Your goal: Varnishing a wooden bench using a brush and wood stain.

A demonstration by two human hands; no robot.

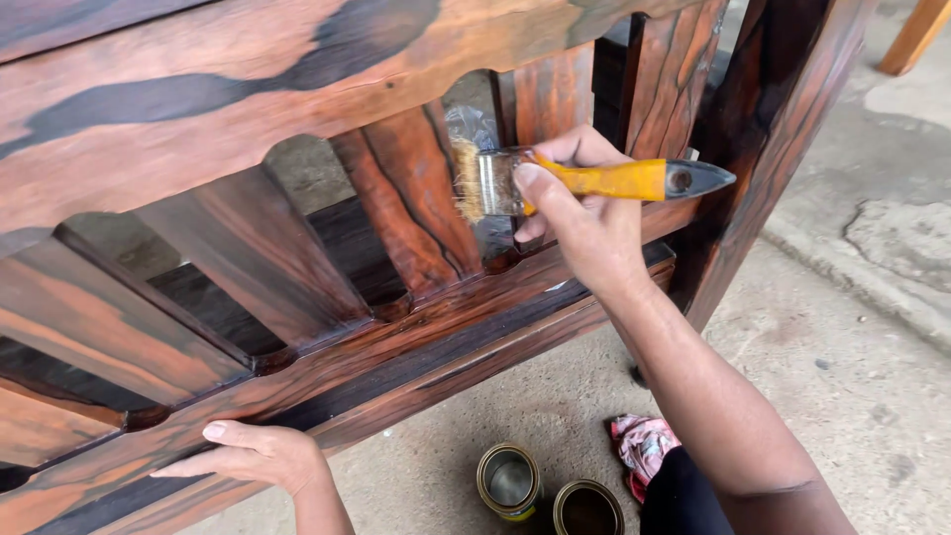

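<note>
A reddish-brown wooden bench back with dark streaks fills the head view, its top rail (198, 109) curved and its slats (258, 258) slanting. My right hand (580, 223) grips a paintbrush (594, 180) with a yellow handle and metal ferrule. Its bristles touch the edge of one slat (421, 203). My left hand (258, 454) rests flat on the lower rail (396, 347) at the bottom left, fingers over its edge, holding nothing.
Two open round tins (510, 481) (587, 508) stand on the concrete floor (842, 376) below the bench. A crumpled pink rag (642, 443) lies beside them. A dark bench leg (763, 149) rises at the right. A light wooden leg (916, 35) shows top right.
</note>
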